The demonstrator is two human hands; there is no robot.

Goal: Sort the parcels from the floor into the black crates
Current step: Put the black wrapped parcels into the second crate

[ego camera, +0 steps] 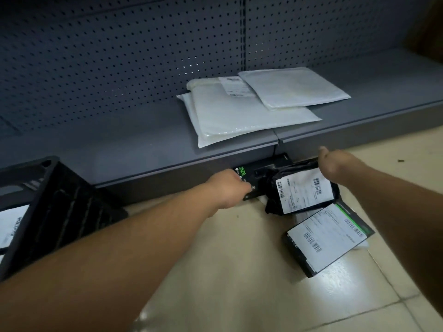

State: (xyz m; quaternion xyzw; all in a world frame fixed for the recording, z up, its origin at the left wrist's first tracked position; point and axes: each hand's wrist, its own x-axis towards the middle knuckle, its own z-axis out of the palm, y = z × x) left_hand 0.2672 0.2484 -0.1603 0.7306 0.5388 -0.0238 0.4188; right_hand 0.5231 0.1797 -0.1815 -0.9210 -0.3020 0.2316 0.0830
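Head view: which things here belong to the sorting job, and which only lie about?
Job:
- black boxed parcel, left hand gripping it
- black plastic-bag parcel, right hand gripping it
- labelled black flat box
- black plastic crate

Lying about:
- white padded mailers on grey metal shelf

shelf base behind parcels, crate left

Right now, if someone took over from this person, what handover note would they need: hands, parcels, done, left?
Left hand: grips the flat black box leaning against the shelf base.
Right hand: grips the top edge of the black bag parcel.
Another labelled black box lies on the floor beside them.
Black crate, far left, already holds at least one labelled parcel.
Left: crate these three. White mailers sit on the shelf.
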